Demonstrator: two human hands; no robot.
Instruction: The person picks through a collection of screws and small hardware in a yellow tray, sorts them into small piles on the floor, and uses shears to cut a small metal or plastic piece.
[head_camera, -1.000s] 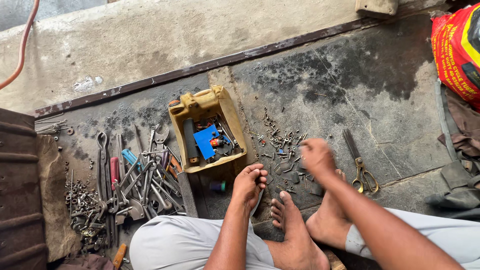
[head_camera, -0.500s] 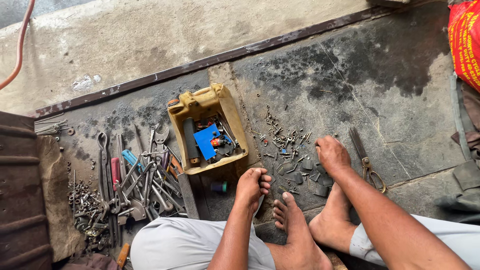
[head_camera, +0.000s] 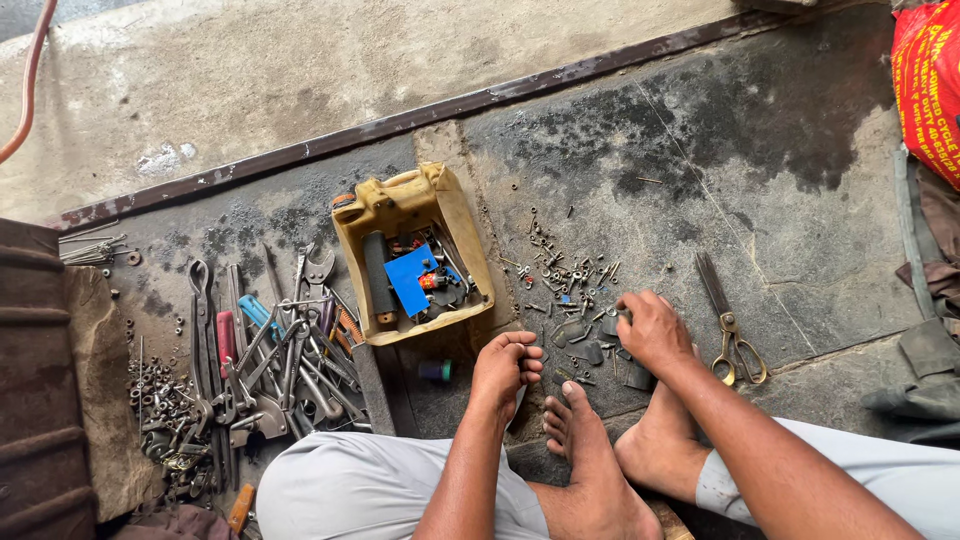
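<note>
While the right hand (head_camera: 652, 330) picks among scattered screws (head_camera: 560, 275), fingers bent on a small part, the left hand (head_camera: 505, 368) rests curled, holding nothing; sorting seems underway, needing a fine pinch.

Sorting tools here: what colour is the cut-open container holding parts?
Dirty yellow container, seen in the head view.
</note>
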